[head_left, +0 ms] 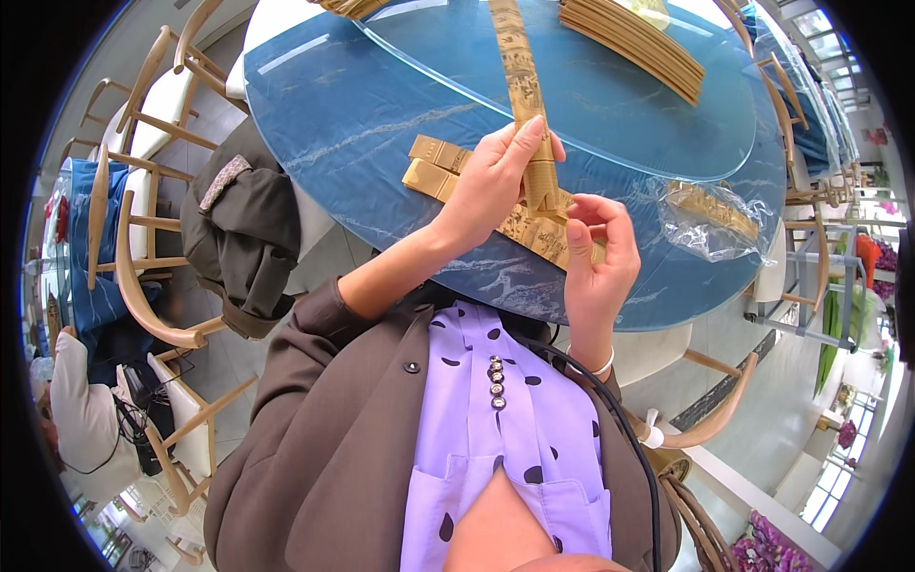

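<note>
A long, narrow gold paper sleeve (517,67) with dark printed drawings stands out away from me over the table. My left hand (481,186) is closed around it near its lower end, thumb on top. Close beside that end is my right hand (605,253), its fingers curved and thumb apart. Its index fingertip is at the sleeve's lower corner; whether it touches I cannot tell. Under my hands lie more flat gold sleeves (431,178), partly covered by the left hand and wrist. One printed sleeve (538,238) shows between the two hands.
The round table (334,143) has a blue marbled top with a raised glass disc (610,133). A stack of gold strips (634,48) lies far right, a clear plastic bag (710,224) with a gold piece nearer. A dark jacket (243,224) drapes a chair at left.
</note>
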Demonstrator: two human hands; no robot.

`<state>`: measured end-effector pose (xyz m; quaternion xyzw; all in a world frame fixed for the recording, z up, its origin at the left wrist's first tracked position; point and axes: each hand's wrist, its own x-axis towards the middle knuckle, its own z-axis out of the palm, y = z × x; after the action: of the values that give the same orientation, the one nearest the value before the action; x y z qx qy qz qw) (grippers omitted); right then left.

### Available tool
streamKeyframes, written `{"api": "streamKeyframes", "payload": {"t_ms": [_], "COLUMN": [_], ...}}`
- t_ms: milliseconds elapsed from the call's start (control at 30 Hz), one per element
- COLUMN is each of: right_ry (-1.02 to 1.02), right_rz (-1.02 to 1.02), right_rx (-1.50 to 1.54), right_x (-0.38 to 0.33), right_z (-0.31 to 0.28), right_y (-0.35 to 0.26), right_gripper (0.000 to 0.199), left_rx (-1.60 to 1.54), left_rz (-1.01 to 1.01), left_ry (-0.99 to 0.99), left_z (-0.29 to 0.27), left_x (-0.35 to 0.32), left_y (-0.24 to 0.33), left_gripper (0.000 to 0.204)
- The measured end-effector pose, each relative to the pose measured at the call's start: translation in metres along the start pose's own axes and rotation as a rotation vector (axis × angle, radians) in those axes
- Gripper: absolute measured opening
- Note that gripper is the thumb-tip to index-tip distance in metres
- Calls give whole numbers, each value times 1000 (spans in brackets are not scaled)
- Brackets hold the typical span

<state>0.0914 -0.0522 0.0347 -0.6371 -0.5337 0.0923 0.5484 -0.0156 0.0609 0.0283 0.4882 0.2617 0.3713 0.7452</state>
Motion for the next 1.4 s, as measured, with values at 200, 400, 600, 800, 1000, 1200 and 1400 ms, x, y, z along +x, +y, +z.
{"api": "streamKeyframes", "payload": {"t_ms": [200, 400, 600, 800, 1000, 1200, 1400], "right_ry": [-118, -87, -14, 43, 46, 49, -22], "right_rz": [248, 183, -49, -357, -371, -434, -185], "right_rx": [289, 302, -156, -371, -423, -373, -243], "right_x": [-4, -4, 4, 4, 1, 6, 6], "right_z": [6, 5, 4, 5, 3, 11, -10], "right_y": [1, 9, -10, -3, -11, -3, 12], "right_gripper": [19, 15, 18, 26, 20, 21, 18], "left_rx": [-14, 5, 105, 494, 534, 448, 1043], "left_rz": [31, 79, 89, 206, 181, 113, 266], "left_ry": [-6, -76, -78, -49, -83, -139, 98], "left_z": [5, 9, 8, 12, 16, 6, -86], "left_x": [-2, -2, -2, -7, -13, -10, 40], "left_y": [0, 4, -3, -4, -5, 3, 56], "left_gripper": [38, 32, 30, 28, 26, 28, 25]}}
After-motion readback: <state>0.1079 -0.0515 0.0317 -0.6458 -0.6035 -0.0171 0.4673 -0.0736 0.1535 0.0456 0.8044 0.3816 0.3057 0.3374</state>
